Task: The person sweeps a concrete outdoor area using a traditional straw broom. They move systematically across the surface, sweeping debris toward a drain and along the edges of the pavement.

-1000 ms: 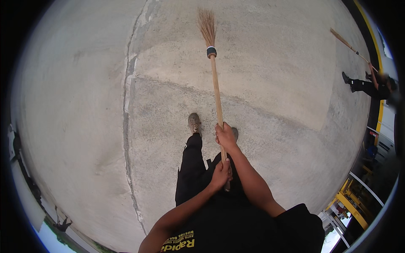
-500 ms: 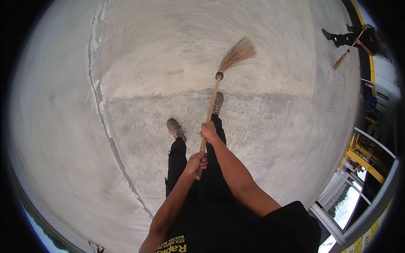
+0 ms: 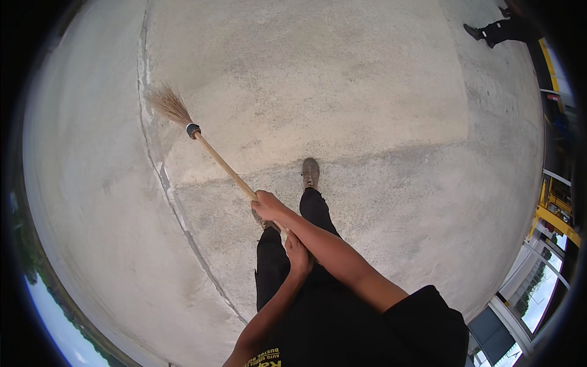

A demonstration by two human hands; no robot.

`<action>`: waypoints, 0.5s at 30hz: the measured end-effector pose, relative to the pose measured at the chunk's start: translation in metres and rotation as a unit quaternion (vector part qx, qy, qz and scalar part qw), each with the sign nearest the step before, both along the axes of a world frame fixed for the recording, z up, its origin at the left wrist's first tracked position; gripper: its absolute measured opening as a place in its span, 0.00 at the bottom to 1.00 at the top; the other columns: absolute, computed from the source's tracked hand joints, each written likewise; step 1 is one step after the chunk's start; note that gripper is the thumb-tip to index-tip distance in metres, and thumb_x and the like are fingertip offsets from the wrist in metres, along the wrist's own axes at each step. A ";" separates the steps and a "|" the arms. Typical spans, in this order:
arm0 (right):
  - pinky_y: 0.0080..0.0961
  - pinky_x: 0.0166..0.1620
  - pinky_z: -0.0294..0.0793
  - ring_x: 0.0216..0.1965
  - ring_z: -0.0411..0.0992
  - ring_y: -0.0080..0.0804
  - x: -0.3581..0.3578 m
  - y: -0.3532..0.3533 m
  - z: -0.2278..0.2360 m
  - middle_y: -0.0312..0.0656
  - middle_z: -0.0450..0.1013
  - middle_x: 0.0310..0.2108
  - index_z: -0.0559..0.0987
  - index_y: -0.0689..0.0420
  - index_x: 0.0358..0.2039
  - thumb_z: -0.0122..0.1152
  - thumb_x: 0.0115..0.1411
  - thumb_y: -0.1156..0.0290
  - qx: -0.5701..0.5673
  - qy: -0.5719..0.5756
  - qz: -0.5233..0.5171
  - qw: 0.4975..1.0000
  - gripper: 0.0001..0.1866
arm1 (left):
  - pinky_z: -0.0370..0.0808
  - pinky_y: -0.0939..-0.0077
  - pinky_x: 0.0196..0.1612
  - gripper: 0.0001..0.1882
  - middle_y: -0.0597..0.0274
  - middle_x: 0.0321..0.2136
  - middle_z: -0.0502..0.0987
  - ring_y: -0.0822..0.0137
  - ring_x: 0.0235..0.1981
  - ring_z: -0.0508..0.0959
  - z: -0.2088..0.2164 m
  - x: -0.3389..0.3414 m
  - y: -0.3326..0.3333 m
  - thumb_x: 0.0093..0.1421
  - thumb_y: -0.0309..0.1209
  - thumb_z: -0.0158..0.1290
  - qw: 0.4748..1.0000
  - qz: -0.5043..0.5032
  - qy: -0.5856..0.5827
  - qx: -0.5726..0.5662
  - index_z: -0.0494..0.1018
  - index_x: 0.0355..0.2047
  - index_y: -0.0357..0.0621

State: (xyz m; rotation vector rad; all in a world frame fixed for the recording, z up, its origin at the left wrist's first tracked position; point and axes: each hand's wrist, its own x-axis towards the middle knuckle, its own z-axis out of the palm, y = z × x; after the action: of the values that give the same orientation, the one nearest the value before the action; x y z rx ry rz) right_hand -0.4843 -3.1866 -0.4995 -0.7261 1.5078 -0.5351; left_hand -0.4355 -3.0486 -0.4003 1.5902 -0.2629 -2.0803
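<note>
A stick broom (image 3: 223,164) with a pale wooden handle, a dark binding and tan bristles slants from my body up to the far left. Its bristle end lies near the long crack in the concrete. My right hand (image 3: 267,205) is wrapped round the middle of the handle. Lower down, by the top end of the handle, my left hand (image 3: 297,252) is closed on it, partly behind my right forearm. Both arms cross in front of my black trousers.
Pale concrete floor (image 3: 379,202) spreads around my feet, with a rough crack (image 3: 177,211) running down the left side. At the far right stands another person in dark trousers (image 3: 504,30), partly cut off. Yellow equipment (image 3: 556,223) and a glass door frame line the right edge.
The broom has swung from ahead of me round to the left, its bristles ending by the crack. Both hands keep their hold. The other person's broom has left the view.
</note>
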 end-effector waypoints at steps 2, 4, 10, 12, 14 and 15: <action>0.41 0.27 0.75 0.23 0.79 0.41 -0.082 0.054 0.017 0.53 0.77 0.27 0.73 0.68 0.45 0.57 0.74 0.62 0.022 0.046 -0.112 0.992 0.17 | 0.72 0.73 0.28 0.26 0.68 0.28 0.72 0.73 0.25 0.72 0.014 -0.041 0.026 0.80 0.56 0.40 0.989 -0.141 0.033 0.036 0.69 0.42 0.44; 0.39 0.26 0.74 0.21 0.76 0.35 -0.163 0.108 0.031 0.48 0.75 0.26 0.71 0.66 0.45 0.54 0.76 0.62 0.066 0.023 -0.278 0.958 0.17 | 0.66 0.75 0.24 0.24 0.71 0.23 0.66 0.76 0.20 0.66 0.023 -0.079 0.034 0.80 0.54 0.40 0.955 -0.256 0.101 0.113 0.66 0.38 0.47; 0.27 0.19 0.67 0.18 0.65 0.25 -0.359 0.208 0.012 0.39 0.65 0.23 0.66 0.59 0.36 0.50 0.72 0.70 0.097 0.096 -0.674 0.726 0.08 | 0.66 0.80 0.23 0.25 0.76 0.20 0.62 0.80 0.18 0.61 -0.042 -0.234 -0.005 0.76 0.56 0.49 0.795 -0.578 0.138 0.127 0.68 0.35 0.48; 0.27 0.20 0.67 0.17 0.65 0.27 -0.394 0.230 -0.014 0.39 0.65 0.22 0.66 0.60 0.35 0.50 0.70 0.71 0.078 0.060 -0.709 0.698 0.08 | 0.66 0.80 0.22 0.24 0.76 0.20 0.62 0.81 0.18 0.61 -0.077 -0.277 -0.004 0.76 0.55 0.50 0.757 -0.635 0.131 0.082 0.69 0.35 0.47; 0.28 0.20 0.67 0.17 0.66 0.28 -0.395 0.235 -0.044 0.40 0.65 0.21 0.66 0.61 0.33 0.50 0.68 0.72 0.103 0.031 -0.710 0.696 0.08 | 0.65 0.81 0.22 0.23 0.76 0.20 0.62 0.81 0.18 0.61 -0.100 -0.283 -0.003 0.77 0.53 0.51 0.774 -0.611 0.115 0.120 0.69 0.35 0.47; 0.28 0.20 0.67 0.17 0.66 0.29 -0.385 0.227 -0.062 0.40 0.65 0.20 0.66 0.62 0.32 0.49 0.67 0.72 0.133 0.042 -0.706 0.695 0.08 | 0.65 0.81 0.22 0.22 0.76 0.20 0.62 0.81 0.18 0.61 -0.102 -0.270 -0.003 0.77 0.53 0.51 0.804 -0.558 0.110 0.172 0.69 0.35 0.47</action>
State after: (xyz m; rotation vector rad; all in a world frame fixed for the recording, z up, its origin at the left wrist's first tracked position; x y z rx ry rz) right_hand -0.8694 -2.9596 -0.5611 0.8536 1.9754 -1.3640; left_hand -0.7055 -3.0513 -0.5028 1.4962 -0.9731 -3.3329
